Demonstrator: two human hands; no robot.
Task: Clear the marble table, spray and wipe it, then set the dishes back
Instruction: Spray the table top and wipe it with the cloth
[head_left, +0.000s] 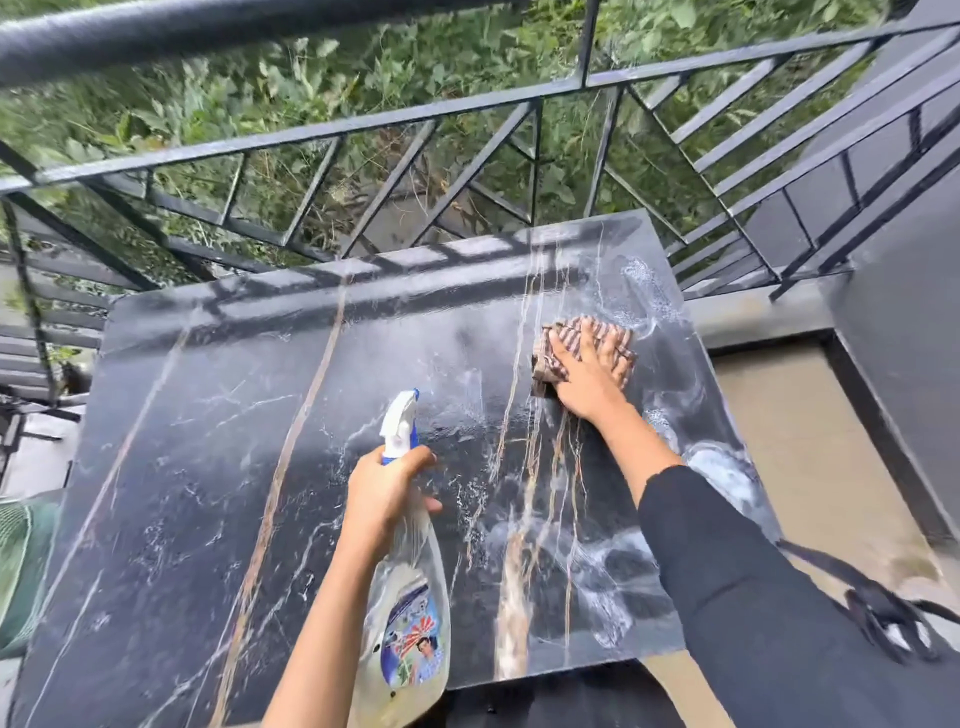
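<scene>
- Marble desk (218, 426) glistens wet with foam streaks.
- Our right hand (587, 376) presses the striped cloth (544, 358) far right, fingers spread.
- Our left hand (382, 493) grips the spray bottle (410, 597), fingers curled round its neck.

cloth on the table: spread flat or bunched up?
Bunched: the striped cloth sits crumpled in folds under the right hand pressing it onto the marble table.

a loose black long sleeve (753, 597) covers the right arm, ending partway down the forearm. the left hand (384, 493) and forearm are bare. dark knotted cords (883, 608) dangle from the garment.
</scene>
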